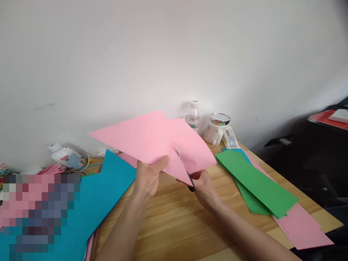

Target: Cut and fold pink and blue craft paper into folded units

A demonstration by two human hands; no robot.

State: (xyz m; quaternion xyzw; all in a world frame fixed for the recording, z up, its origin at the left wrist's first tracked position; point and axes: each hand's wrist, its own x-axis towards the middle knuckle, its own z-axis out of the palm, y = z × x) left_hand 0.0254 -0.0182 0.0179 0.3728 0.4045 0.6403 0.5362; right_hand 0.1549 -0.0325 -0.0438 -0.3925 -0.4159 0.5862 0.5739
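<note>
Pink paper (133, 137), up in the air over the wooden table (163, 232), in front of the pale wall (174, 54). Pinched tight in the left hand (148, 175), with the thumb on top and the other fingers tucked underneath. Scissors (191, 185) with a black handle, gripped in the right hand (201, 183), just by the near edge of the pink paper. One shiny blade (178, 153) poking up above the paper, near the left thumb. Other blade hidden, so hard to tell how wide apart. A cut in the paper, with a sharp corner down by the handle and a curvy part off to the right.

Over on the left, big blue paper (114, 177), partly lost behind blurry squares. Behind that, a white bottle (66, 156) tipped over, with a white cord (87, 157) close by. At the back, a clear bottle (193, 116), then a white mug (212, 133) with a shiny round lid, then a small packet (230, 138) beside the mug. On the right, green papers (258, 181) lying partly over long pink strips (304, 228).
</note>
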